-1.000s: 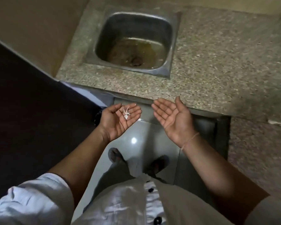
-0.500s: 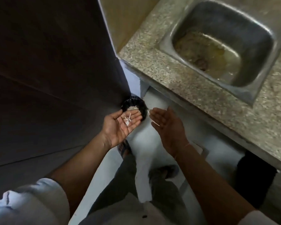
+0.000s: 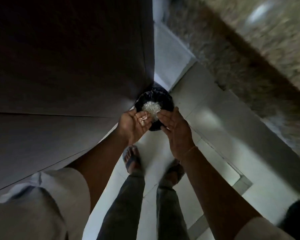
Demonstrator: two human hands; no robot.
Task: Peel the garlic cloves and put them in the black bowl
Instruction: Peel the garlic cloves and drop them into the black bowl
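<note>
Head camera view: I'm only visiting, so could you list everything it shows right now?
bin: one, lined with a black bag, on the floor in the corner between panel and counter
garlic skins: one heap, whitish, inside the bin
peel scraps: a few, pale, lying on the left palm
panel: one, dark brown, fills the left side
countertop: one, speckled stone, upper right, blurred
floor: pale tiles, centre and right
sandals: two, dark, on the feet below the hands
trousers: one pair, grey, bottom centre
sleeves: two, pale, bottom corners
left grip: one, palm up, above the bin's near edge
right grip: one, fingers straight, beside the left, holding nothing
</note>
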